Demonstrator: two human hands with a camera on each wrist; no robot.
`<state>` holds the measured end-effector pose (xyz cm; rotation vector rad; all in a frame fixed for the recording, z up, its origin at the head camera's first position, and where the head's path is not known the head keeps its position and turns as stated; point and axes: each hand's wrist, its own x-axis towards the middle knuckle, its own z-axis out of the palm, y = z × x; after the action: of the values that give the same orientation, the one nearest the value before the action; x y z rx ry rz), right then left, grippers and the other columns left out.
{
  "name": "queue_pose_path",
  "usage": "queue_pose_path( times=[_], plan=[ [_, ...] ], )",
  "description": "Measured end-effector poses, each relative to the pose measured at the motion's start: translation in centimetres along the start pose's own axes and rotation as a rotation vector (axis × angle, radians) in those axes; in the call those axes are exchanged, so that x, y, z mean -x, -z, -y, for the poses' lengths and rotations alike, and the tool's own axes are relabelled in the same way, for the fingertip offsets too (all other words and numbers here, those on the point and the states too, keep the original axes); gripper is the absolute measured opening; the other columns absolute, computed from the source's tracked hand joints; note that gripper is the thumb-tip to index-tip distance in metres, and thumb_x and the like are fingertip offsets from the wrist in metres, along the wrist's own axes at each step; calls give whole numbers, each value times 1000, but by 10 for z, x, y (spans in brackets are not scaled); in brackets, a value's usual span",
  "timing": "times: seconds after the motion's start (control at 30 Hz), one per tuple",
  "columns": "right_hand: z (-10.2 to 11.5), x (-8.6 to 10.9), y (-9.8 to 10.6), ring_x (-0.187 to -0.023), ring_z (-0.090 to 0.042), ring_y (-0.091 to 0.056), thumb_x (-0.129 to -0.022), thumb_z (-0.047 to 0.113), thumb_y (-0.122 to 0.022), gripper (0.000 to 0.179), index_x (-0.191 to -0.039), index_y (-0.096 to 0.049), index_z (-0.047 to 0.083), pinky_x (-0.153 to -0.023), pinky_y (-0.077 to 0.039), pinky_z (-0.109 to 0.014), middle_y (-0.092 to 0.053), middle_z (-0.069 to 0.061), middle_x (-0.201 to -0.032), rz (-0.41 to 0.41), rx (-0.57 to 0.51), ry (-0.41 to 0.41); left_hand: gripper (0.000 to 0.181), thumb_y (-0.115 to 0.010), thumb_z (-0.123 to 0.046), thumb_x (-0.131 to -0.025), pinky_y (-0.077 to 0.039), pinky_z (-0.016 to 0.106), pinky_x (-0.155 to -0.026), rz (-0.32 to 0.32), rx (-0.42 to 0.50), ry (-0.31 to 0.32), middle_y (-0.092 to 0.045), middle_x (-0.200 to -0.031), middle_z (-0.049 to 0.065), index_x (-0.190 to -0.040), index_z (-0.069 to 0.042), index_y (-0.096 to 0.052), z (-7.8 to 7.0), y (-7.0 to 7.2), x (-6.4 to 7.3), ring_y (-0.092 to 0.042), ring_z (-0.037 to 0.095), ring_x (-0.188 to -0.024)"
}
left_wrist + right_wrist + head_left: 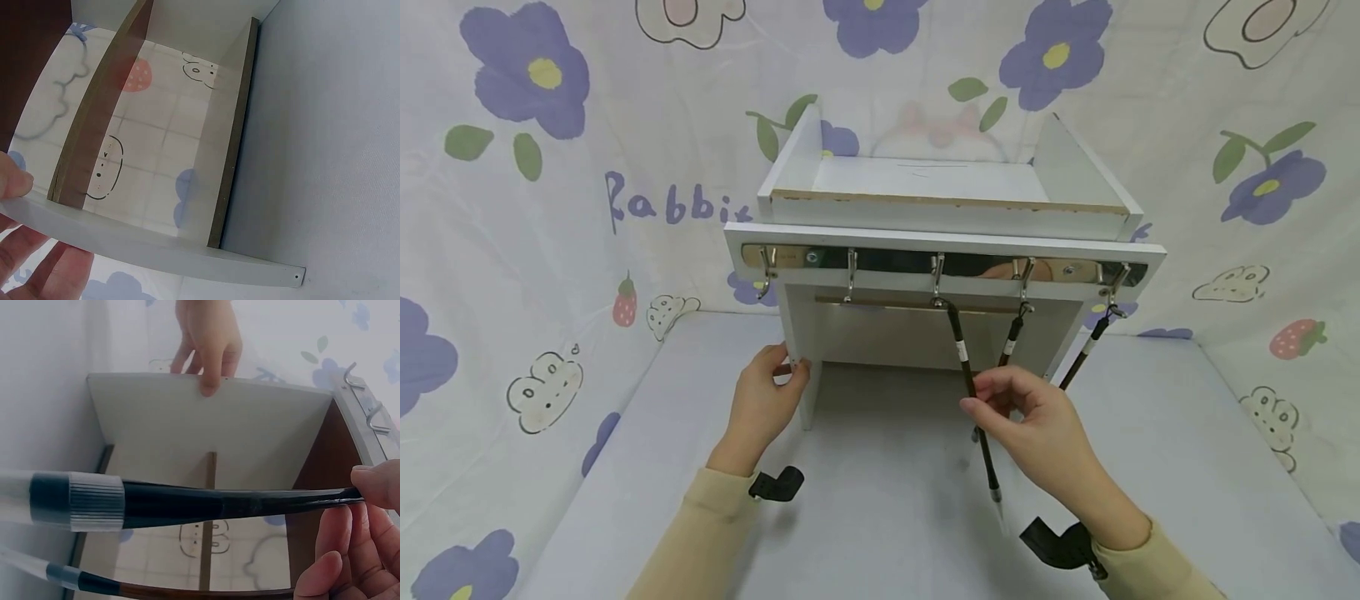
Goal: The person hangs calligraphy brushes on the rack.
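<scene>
Three brushes (988, 462), five hooks (852, 273), two hands (760, 407)
One white rack (940, 218) bears one metal strip (895, 261); of its five hooks, three have one brush each and two are bare; two sleeves (700, 537) and two black wrist mounts (778, 485), one of each per arm; one surface (865, 517); one patterned backdrop (625, 108) with two strawberries (624, 307) in the head view

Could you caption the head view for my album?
Left hand grips a white shelf; right hand holds a brush beneath its hooks.
</scene>
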<state>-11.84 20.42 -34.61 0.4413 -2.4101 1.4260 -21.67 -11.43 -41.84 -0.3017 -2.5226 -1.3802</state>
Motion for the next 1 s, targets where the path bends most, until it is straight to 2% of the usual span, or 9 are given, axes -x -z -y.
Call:
queue_pose_path(
  times=[0.47, 0.73, 1.0],
  plan=[
    [-11, 1, -6, -75, -15, -59, -87, 18, -74, 16, -101, -67, 15, -62, -50, -24, -63, 4, -88, 26, 8, -38, 36, -57, -25, -97, -57, 39, -80, 0, 6, -7, -58, -124, 4, -131, -15, -60, 1, 1, -1, -60, 26, -106],
    [-19, 0, -17, -77, -15, -60, -88, 19, -74, 18, -103, -67, 14, -63, -51, -26, -63, 4, -90, 33, -9, -51, 34, -56, -25, -97, -57, 38, -79, -2, -9, -7, -58, -122, 4, -130, -15, -61, 1, -1, 0, -61, 25, -106],
    [-16, -3, -33, -81, -12, -62, -88, 22, -73, 20, -105, -66, 15, -68, -54, -28, -64, 5, -94, 30, -21, -78, 34, -56, -25, -97, -57, 39, -79, -6, -4, -12, -59, -122, 5, -130, -15, -61, 1, -2, 0, -60, 27, -106]
  ],
)
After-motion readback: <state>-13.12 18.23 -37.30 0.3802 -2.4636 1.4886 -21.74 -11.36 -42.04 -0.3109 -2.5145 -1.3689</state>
